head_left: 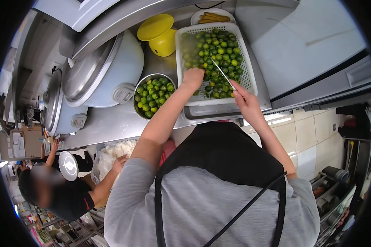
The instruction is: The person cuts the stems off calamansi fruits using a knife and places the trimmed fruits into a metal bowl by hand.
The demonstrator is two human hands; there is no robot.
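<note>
A white perforated basket holds many small green limes and stands in a metal tray. My right hand grips a knife, its blade pointing up and left over the limes. My left hand is closed at the basket's left side, above the limes; what its fingers hold, if anything, is hidden. Left of the basket, a round metal bowl contains more limes, with my left forearm beside it.
Behind the bowl stands a yellow container; a plate of long brown items is behind the basket. Two large lidded cookers stand left on the metal counter. A co-worker reaches toward a bag of white material at lower left.
</note>
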